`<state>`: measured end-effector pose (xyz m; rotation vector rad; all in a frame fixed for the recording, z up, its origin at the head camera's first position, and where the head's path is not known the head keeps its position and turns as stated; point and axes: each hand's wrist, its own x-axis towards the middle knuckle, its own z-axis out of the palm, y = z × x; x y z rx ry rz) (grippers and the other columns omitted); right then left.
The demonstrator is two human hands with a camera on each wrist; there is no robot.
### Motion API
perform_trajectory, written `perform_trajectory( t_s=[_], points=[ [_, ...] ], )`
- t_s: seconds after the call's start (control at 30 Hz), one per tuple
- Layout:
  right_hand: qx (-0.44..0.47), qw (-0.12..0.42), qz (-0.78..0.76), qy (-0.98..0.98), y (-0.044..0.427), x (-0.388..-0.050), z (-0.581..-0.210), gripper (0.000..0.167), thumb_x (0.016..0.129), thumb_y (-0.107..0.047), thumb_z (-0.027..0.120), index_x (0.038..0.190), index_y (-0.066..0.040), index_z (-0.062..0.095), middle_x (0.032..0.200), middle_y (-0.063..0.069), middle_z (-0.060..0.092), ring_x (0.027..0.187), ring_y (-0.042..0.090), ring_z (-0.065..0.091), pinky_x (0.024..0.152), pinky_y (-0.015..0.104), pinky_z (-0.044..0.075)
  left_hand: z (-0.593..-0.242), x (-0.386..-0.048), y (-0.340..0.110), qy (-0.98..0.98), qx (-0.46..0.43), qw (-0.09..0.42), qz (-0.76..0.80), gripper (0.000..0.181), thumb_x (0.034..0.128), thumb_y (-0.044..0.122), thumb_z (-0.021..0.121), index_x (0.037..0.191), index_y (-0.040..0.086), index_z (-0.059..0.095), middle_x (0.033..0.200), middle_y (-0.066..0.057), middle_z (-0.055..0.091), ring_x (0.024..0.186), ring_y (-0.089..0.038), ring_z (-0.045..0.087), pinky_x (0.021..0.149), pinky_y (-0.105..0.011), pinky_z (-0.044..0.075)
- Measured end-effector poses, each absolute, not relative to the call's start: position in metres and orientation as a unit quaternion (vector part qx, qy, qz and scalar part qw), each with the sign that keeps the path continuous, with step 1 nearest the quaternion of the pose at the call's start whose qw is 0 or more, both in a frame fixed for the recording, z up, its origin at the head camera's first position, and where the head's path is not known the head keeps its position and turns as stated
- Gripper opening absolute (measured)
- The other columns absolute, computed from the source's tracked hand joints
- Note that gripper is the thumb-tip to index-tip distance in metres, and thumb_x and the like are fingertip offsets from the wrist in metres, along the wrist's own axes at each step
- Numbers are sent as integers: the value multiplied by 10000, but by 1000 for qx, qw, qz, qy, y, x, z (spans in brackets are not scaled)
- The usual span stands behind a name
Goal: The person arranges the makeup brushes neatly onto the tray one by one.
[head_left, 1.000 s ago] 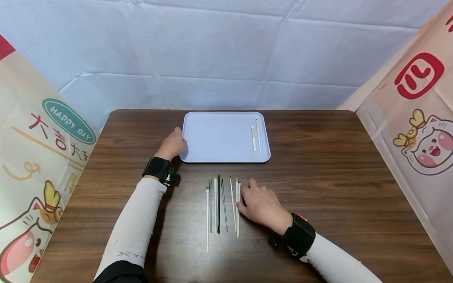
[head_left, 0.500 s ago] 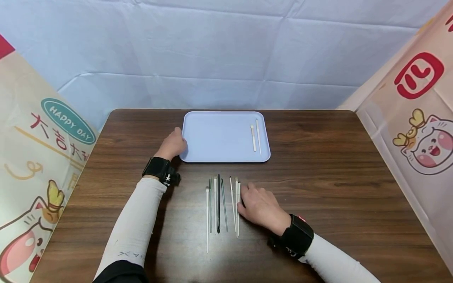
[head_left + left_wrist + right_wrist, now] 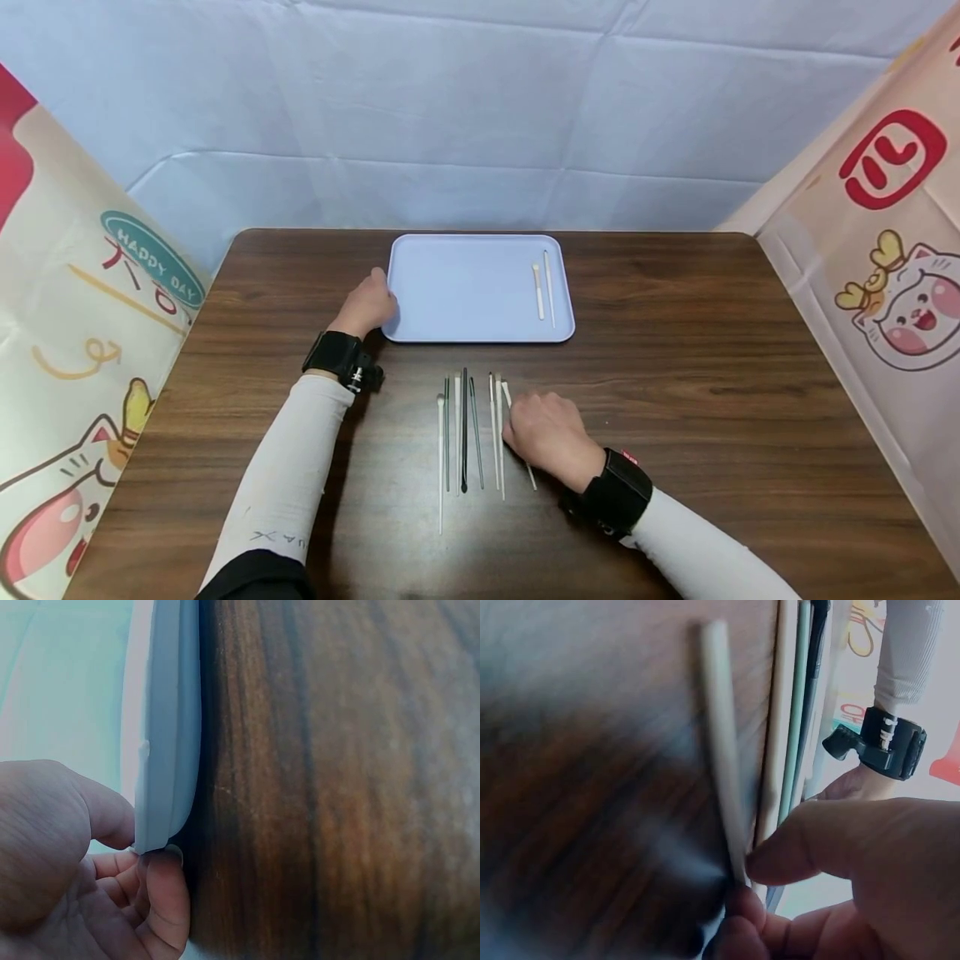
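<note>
My left hand (image 3: 365,305) grips the left edge of the pale lilac tray (image 3: 465,292); in the left wrist view its thumb and fingers (image 3: 166,900) pinch the tray rim (image 3: 161,735). Between the thumb and fingers of my right hand (image 3: 550,433) is a thin white brush (image 3: 532,477), slanted on or just above the table; the right wrist view shows its handle (image 3: 721,720) between them. To its left several thin brushes lie side by side, among them a white one (image 3: 440,467), a black one (image 3: 464,433) and a green one (image 3: 477,433).
Inside the tray, near its right side, lie a short brush (image 3: 538,292) and a longer white stick (image 3: 550,287). The brown wooden table (image 3: 675,358) reaches to a pale cloth (image 3: 450,108) behind, with printed cloths at both sides.
The rightmost white brush has tilted away from its neighbour, its lower end swinging right. My right hand has curled in around it and shifted slightly. My left hand stays on the tray.
</note>
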<state>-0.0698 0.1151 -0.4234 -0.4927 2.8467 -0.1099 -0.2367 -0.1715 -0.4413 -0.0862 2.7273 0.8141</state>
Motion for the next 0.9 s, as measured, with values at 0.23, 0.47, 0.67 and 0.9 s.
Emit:
perform_trajectory(
  t_s=[0.23, 0.47, 0.67, 0.9],
  points=[
    [-160, 141, -33, 977, 119, -76, -421, 318, 846, -221, 594, 555, -120, 515, 691, 106, 632, 635, 315, 614, 534, 474, 500, -438, -234, -170, 946, -33, 149, 287, 430, 1057, 128, 361, 1419, -97, 303, 1310, -283, 510, 1048, -350, 543, 917, -487, 485],
    [-154, 132, -45, 978, 125, -84, -409, 296, 846, -228, 573, 577, -125, 501, 730, 95, 641, 657, 322, 620, 556, 477, 491, -439, -236, -171, 946, -34, 150, 285, 433, 1055, 128, 358, 1419, -98, 301, 1300, -283, 515, 1040, -351, 549, 908, -484, 489],
    [-156, 99, -74, 980, 129, -88, -401, 284, 831, -196, 586, 586, -135, 455, 628, 31, 519, 564, 248, 536, 495, 427, 443, -438, -235, -170, 947, -32, 149, 283, 430, 1054, 124, 365, 1416, -100, 307, 1292, -284, 517, 1035, -352, 550, 906, -486, 490],
    [-151, 97, -83, 980, 131, -96, -394, 300, 850, -205, 597, 593, -138, 458, 623, 22, 493, 545, 220, 496, 466, 383, 401, -437, -233, -170, 946, -30, 149, 287, 426, 1055, 125, 360, 1414, -98, 305, 1293, -281, 517, 1028, -347, 549, 899, -481, 489]
  ],
)
